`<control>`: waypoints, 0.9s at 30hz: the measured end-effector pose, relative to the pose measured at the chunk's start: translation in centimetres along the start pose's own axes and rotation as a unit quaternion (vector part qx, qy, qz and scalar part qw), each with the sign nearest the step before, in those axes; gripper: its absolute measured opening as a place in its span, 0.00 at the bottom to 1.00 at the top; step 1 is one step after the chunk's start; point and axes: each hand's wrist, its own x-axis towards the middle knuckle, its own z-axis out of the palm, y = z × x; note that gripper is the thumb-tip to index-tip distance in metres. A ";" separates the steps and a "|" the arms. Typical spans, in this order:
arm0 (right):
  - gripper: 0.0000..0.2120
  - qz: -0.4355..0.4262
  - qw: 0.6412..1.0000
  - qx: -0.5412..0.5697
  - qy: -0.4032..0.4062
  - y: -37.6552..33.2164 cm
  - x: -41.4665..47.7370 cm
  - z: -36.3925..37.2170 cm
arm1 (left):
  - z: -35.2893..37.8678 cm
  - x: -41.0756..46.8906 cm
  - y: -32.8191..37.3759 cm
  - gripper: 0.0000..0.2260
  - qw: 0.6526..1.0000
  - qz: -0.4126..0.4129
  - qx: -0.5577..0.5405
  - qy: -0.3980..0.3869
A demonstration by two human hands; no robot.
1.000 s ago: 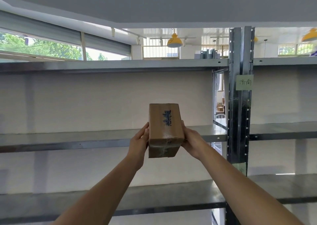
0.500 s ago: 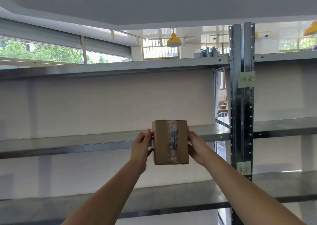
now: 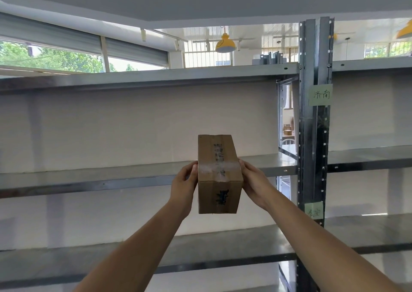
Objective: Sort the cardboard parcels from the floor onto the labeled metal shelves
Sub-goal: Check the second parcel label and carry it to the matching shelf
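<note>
A: How many parcels do we have in sight?
B: One. A single cardboard parcel [image 3: 219, 175], held up at arm's length.
A: And how do we hold it?
B: Our left hand [image 3: 184, 183] grips its left side and our right hand [image 3: 253, 181] clasps its right side, both closed round the box.
A: Where is it against the rack?
B: In the air in front of the middle shelf [image 3: 89, 178], a little left of the upright post [image 3: 314, 135]. Whether its far end touches that shelf, we cannot tell.
A: We count three shelf levels?
B: Three: the top shelf [image 3: 156, 77], the middle one, and the bottom shelf [image 3: 223, 249] behind our forearms.
A: Labels?
B: Two green handwritten ones on the post. The upper label [image 3: 320, 95] is just under the top level and the lower label [image 3: 313, 210] is below the middle level.
A: Marks on the box?
B: Two: an upper printed patch [image 3: 218, 153] on the top face and a lower printed patch [image 3: 223, 197] on the near face, with a band of clear tape [image 3: 214, 168] between our hands.
A: Beyond the rack?
B: Two lamps. One yellow pendant lamp [image 3: 225, 44] hangs over the centre, and a second lamp [image 3: 404, 32] is cut by the right edge.
</note>
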 end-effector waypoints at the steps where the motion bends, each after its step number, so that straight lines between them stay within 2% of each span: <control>1: 0.14 0.001 1.000 0.001 0.000 0.0 0.0 0.0 | 0.0 0.0 0.0 0.15 1.000 -0.001 0.000 -0.004; 7: 0.15 0.004 1.000 -0.015 0.003 0.5 0.5 -0.3 | -0.1 -0.2 -0.3 0.15 0.998 -0.043 -0.036 -0.028; 12: 0.20 0.029 0.999 -0.045 0.000 0.9 0.8 -0.7 | 0.3 -0.4 -0.8 0.20 0.990 -0.073 -0.120 0.001; 16: 0.26 0.043 0.998 -0.036 0.012 0.7 0.5 -0.6 | 0.4 -0.7 -1.2 0.13 0.986 -0.067 -0.151 0.003; 22: 0.13 0.012 0.998 0.014 0.059 1.1 0.1 -0.4 | 0.6 -0.8 -1.0 0.14 0.991 -0.036 -0.125 -0.012; 25: 0.12 0.015 0.998 -0.008 0.068 1.5 0.1 -0.5 | 0.2 -0.5 -1.2 0.07 0.996 -0.028 -0.087 -0.010; 27: 0.16 0.016 0.997 -0.026 0.071 1.7 0.2 -0.6 | -0.1 -0.5 -1.2 0.09 0.997 -0.024 -0.068 -0.013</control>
